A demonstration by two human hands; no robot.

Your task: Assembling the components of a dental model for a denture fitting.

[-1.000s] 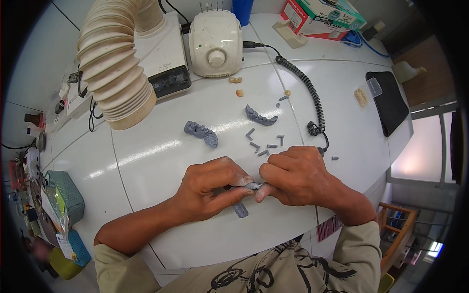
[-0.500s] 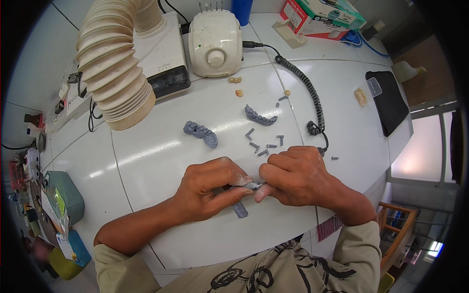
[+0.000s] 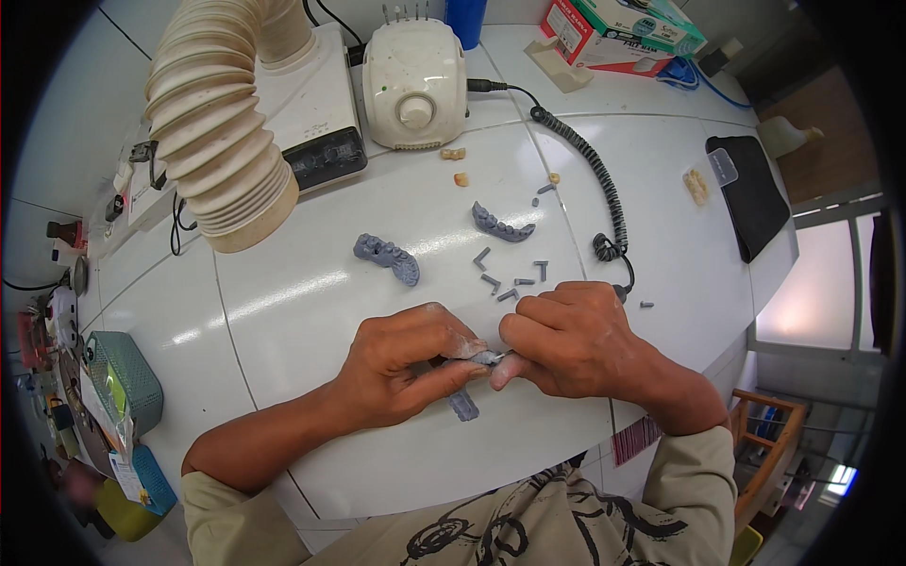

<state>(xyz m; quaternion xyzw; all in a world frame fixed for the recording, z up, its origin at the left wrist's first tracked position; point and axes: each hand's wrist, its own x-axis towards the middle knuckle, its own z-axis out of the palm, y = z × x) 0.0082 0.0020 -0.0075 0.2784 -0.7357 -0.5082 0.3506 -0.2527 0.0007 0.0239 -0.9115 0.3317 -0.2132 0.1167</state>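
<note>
My left hand [image 3: 408, 363] and my right hand [image 3: 571, 341] meet over the near part of the white table [image 3: 302, 311]. Together they pinch a small grey piece [image 3: 486, 358] between the fingertips; I cannot tell its exact shape. Another grey piece [image 3: 462, 406] lies on the table just below my left hand's fingers. Two grey dental arch models [image 3: 387, 258] [image 3: 501, 224] lie further back. Several small grey pins [image 3: 510, 278] are scattered just beyond my right hand.
A ribbed cream suction hose [image 3: 219, 132] hangs at the back left over a white box unit [image 3: 316, 113]. A white motor unit with a knob [image 3: 415, 85] feeds a black coiled cable [image 3: 595, 179]. A black pouch [image 3: 750, 193], cardboard boxes [image 3: 613, 33] and teal baskets [image 3: 123, 377] stand around.
</note>
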